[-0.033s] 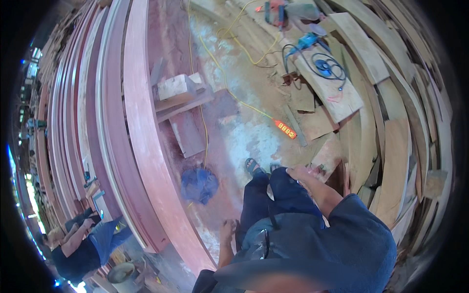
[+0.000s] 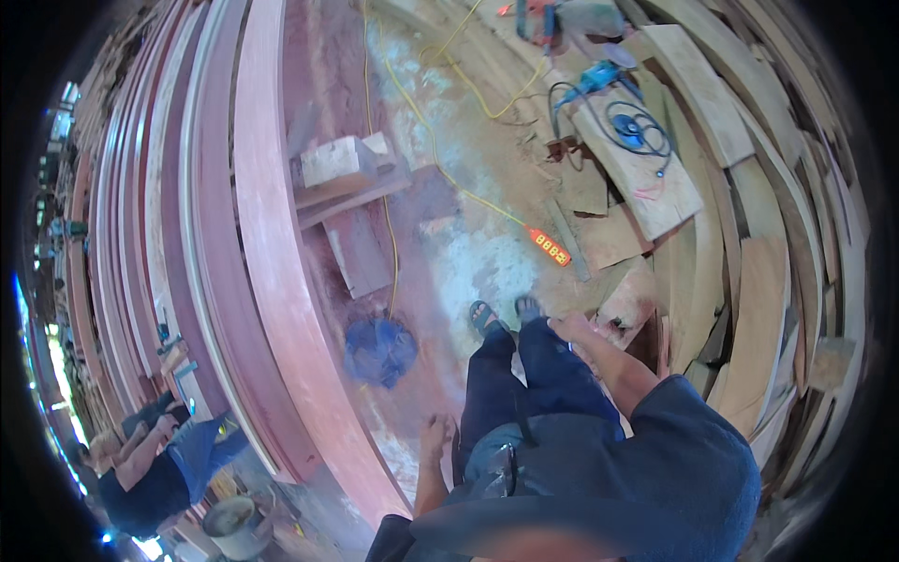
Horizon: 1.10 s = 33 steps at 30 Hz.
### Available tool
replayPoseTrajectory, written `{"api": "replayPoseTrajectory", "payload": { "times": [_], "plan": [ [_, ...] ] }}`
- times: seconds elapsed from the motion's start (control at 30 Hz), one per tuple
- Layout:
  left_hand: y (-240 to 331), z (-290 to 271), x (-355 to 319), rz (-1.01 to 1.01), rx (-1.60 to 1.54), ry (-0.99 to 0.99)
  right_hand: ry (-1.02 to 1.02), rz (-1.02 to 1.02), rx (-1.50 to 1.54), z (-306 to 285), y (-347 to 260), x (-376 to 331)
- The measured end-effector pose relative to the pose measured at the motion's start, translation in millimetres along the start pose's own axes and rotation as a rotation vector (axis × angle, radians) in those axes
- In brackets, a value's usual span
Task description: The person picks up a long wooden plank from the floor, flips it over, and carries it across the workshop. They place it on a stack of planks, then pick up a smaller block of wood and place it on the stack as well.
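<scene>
**Left hand (image 2: 435,434) and right hand (image 2: 573,329) held low**

The left hand hangs just off the right edge of a long pinkish plank (image 2: 267,187). The right hand is at the thigh, near a pale wooden block (image 2: 629,298). Both look too small to tell how far the fingers close or whether they grip anything. A blue plastic bag (image 2: 379,352) lies near the plank's right edge; a blue corded power tool (image 2: 596,77) lies by a pale board's (image 2: 676,201) far end.
</scene>
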<state>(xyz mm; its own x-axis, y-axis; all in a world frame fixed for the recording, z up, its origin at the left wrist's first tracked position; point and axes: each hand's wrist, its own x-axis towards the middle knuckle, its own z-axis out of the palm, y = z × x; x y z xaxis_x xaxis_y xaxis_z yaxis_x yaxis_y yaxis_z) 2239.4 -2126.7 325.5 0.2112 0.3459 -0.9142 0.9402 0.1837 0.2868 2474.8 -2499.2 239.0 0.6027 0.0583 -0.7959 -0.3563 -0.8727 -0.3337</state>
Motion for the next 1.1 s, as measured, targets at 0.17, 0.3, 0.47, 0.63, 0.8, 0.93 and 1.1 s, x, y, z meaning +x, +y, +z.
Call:
{"api": "replayPoseTrajectory", "payload": {
  "times": [0.17, 0.3, 0.47, 0.63, 0.8, 0.93, 1.1],
  "plan": [
    [77.7, 65.9, 18.0, 0.280, 0.379, -0.135, -0.016, -0.142, 0.014, -33.2, -37.3, 124.5],
    [102.3, 136.4, 44.0, 0.375, 0.612, -0.082, -0.109, -0.301, -0.261, -16.6, -42.4, 285.3],
    [119.8, 168.6, 56.9, 0.214, 0.712, -0.057, -0.012, -0.152, -0.443, 16.1, -20.8, 492.1],
    [136.9, 178.9, 68.2, 0.147, 0.763, 0.015, 0.259, -0.311, -0.288, 69.0, 5.8, 595.8],
    [136.6, 188.9, 79.1, 0.004, 0.717, -0.023, 0.080, -0.273, -0.256, 96.5, 24.9, 605.7],
    [118.2, 184.7, 68.6, 0.086, 0.544, 0.075, -0.255, -0.414, -0.329, 89.5, 23.7, 572.8],
    [88.1, 175.0, 29.9, 0.152, 0.365, 0.103, -0.063, -0.439, -0.192, 37.7, 2.6, 459.3]
  ]
}}
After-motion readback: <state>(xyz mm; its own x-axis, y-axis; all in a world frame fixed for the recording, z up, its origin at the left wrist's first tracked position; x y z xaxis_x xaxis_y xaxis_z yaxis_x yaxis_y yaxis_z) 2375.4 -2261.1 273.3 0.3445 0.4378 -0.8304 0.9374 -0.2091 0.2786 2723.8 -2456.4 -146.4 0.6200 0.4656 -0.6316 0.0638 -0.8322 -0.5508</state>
